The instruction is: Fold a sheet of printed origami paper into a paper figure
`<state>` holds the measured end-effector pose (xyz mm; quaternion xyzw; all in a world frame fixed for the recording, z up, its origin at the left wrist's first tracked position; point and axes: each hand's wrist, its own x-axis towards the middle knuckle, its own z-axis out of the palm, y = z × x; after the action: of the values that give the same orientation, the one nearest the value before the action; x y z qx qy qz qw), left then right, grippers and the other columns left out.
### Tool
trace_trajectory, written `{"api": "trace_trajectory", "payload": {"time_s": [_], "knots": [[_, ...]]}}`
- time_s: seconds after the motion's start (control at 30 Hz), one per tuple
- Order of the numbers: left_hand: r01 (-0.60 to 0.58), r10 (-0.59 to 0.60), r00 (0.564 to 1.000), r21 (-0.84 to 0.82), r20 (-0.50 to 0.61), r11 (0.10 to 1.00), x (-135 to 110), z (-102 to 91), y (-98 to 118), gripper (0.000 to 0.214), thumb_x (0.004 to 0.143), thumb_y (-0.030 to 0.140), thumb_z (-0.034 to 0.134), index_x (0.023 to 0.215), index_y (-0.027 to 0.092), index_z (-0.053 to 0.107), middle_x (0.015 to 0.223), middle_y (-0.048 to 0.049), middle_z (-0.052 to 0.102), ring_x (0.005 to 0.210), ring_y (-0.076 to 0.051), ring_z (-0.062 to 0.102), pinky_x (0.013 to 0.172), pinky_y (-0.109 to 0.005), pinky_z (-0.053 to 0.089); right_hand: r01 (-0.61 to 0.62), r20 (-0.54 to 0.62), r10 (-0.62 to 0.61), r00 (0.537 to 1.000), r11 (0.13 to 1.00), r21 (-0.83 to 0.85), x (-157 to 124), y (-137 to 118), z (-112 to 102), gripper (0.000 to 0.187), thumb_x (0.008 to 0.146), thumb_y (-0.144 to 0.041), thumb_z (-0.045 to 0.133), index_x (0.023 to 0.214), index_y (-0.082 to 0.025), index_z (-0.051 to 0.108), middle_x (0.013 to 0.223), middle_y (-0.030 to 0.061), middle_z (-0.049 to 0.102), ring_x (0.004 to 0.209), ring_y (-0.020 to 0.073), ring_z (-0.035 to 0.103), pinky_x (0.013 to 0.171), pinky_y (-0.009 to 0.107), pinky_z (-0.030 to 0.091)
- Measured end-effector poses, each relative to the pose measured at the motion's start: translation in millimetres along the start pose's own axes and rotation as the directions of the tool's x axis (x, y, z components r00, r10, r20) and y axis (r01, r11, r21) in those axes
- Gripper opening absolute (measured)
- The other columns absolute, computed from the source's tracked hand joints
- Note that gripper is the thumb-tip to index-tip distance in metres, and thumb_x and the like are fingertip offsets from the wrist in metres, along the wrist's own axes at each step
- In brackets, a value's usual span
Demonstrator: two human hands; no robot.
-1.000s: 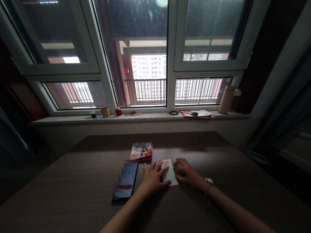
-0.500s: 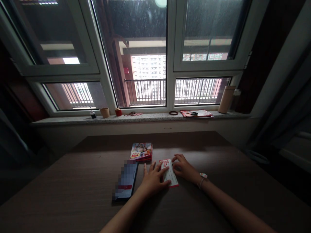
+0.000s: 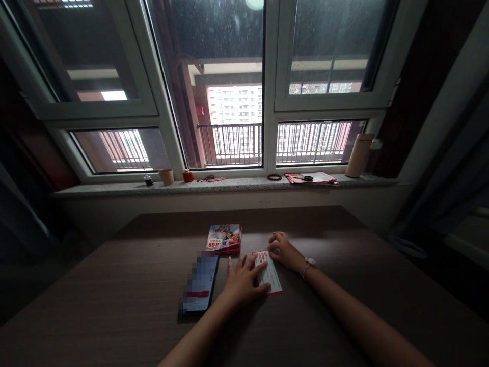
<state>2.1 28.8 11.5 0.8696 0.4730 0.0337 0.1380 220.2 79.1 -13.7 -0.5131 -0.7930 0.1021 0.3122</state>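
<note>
A small white leaflet with red print and a red lower edge (image 3: 272, 279) lies on the table. My left hand (image 3: 244, 280) rests over its left part, fingers spread and pressing it flat. Beside the leaflet's upper right corner is my right hand (image 3: 286, 252), its fingers loosely bent and apart, with nothing visible in them. Whether its fingertips touch the paper edge is hard to tell. A dark phone (image 3: 204, 283) lies left of my left hand, its screen partly blurred out. Behind it sits a stack of colourful printed leaflets (image 3: 224, 237).
The brown table (image 3: 114, 285) reaches to a stone windowsill (image 3: 237, 184). On the sill stand a small dark bottle (image 3: 148, 180), a paper cup (image 3: 166, 177), a red jar (image 3: 188, 176), a dark ring (image 3: 274, 177), scissors (image 3: 307, 178) on papers (image 3: 323, 178) and a tan flask (image 3: 359, 155).
My right hand has shifted slightly up and left along the leaflet's right edge toward its top corner. My left hand stays spread on the leaflet. The view has shifted slightly.
</note>
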Motion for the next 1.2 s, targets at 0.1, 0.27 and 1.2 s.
{"api": "trace_trajectory", "payload": {"time_s": [0.1, 0.27, 1.2], "knots": [[0.000, 0.000, 1.000, 0.005, 0.002, 1.000, -0.5, -1.0, 1.0, 0.065, 0.080, 0.070, 0.045, 0.140, 0.048, 0.035, 0.157, 0.0020, 0.024, 0.145, -0.035, 0.008, 0.108, -0.069, -0.007, -0.017, -0.003, 0.017, 1.000, 1.000, -0.003, 7.0, -0.8, -1.1, 0.007, 0.079, -0.019, 0.064, 0.075, -0.021, 0.070, 0.107, 0.0077, 0.056, 0.119, 0.0263, 0.040, 0.101, 0.044, 0.038], [0.012, -0.013, 1.000, 0.010, 0.011, 1.000, -0.8, -1.5, 1.7, 0.065, 0.080, 0.070, 0.045, 0.140, 0.048, 0.035, 0.158, 0.0032, 0.023, 0.145, -0.036, 0.007, 0.108, -0.070, -0.008, -0.039, -0.021, 0.039, 0.999, 0.999, 0.005, 14.3, 1.0, 1.1, 0.008, 0.078, -0.018, 0.064, 0.073, -0.019, 0.070, 0.105, 0.0086, 0.056, 0.116, 0.0263, 0.040, 0.100, 0.044, 0.039], [0.017, -0.017, 1.000, 0.009, 0.015, 1.000, -0.9, -2.5, 2.5, 0.066, 0.080, 0.069, 0.046, 0.141, 0.046, 0.035, 0.158, 0.0020, 0.021, 0.145, -0.035, 0.007, 0.109, -0.069, -0.007, -0.021, 0.043, 0.021, 0.999, 1.000, 0.019, 9.0, -1.5, -3.6, 0.007, 0.078, -0.016, 0.064, 0.075, -0.019, 0.070, 0.110, 0.0084, 0.055, 0.119, 0.0257, 0.039, 0.104, 0.044, 0.035]]}}
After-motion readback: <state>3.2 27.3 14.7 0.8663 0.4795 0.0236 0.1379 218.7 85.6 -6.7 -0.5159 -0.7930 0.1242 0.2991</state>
